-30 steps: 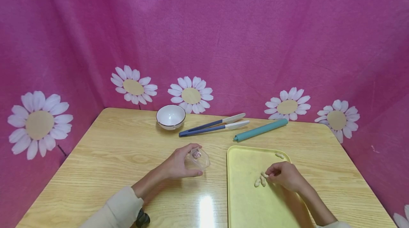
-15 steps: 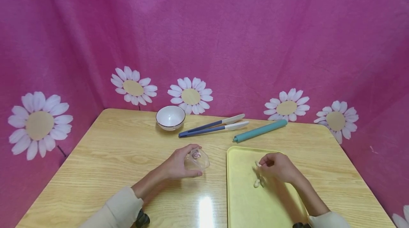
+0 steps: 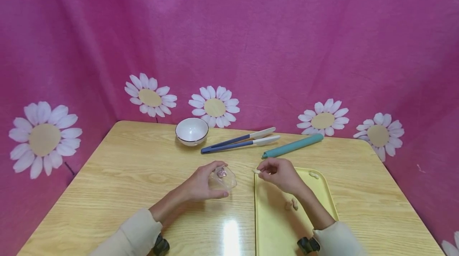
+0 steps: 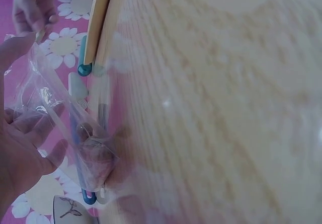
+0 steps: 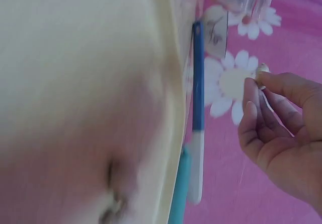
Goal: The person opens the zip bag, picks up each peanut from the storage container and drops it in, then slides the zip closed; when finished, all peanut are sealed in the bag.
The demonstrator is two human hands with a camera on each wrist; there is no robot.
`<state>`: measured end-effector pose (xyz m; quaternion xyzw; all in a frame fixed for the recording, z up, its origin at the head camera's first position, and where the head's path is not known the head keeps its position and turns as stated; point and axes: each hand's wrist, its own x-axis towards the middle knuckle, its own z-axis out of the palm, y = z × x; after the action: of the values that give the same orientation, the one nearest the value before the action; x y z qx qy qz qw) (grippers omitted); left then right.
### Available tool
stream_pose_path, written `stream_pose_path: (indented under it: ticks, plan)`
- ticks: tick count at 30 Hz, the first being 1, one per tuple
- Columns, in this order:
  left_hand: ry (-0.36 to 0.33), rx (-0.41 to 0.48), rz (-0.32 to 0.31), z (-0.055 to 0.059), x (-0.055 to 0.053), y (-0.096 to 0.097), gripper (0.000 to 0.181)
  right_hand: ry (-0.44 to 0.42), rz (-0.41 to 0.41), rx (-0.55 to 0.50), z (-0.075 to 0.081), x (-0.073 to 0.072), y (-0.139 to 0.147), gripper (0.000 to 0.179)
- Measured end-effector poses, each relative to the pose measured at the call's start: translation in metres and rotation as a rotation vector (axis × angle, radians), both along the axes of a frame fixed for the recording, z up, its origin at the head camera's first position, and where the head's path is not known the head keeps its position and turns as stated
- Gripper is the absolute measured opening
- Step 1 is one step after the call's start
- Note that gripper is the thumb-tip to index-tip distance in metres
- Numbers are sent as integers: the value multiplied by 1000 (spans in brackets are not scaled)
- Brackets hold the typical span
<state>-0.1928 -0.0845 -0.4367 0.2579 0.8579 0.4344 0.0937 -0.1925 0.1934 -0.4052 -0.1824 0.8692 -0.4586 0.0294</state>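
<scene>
My left hand [image 3: 201, 182] holds a clear plastic bag [image 3: 223, 179] by its mouth, thumb and fingers spread apart. In the left wrist view the bag [image 4: 75, 128] hangs down above the table, with brownish things at its bottom that are too blurred to tell. My right hand [image 3: 281, 174] pinches a peanut [image 3: 256, 171] between thumb and fingertips, above the left rim of the yellow tray [image 3: 272, 224]. The same peanut [image 5: 261, 73] shows in the right wrist view. On the tray lie a peanut [image 3: 313, 174] near the far right corner and more peanuts [image 3: 295, 203] near its middle.
Behind the hands on the wooden table [image 3: 143, 160] stand a white bowl [image 3: 191, 130], blue-and-white tongs [image 3: 240, 141] lying flat, and a teal rolled-up thing [image 3: 292, 146]. A pink flowered cloth [image 3: 251, 48] hangs behind the table.
My right hand has lifted a peanut off the group on the tray and carried it left toward the bag. The left hand has stayed in place with the bag.
</scene>
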Motion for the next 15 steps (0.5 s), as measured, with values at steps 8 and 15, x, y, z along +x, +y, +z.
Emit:
stream_pose_path:
  ticks: [8, 15]
  plan:
    - [-4, -4, 3, 0, -1, 1, 78, 13, 82, -77, 4, 3, -38, 12]
    - [27, 7, 3, -1, 1, 0, 77, 33, 147, -30, 4, 9, -55, 12]
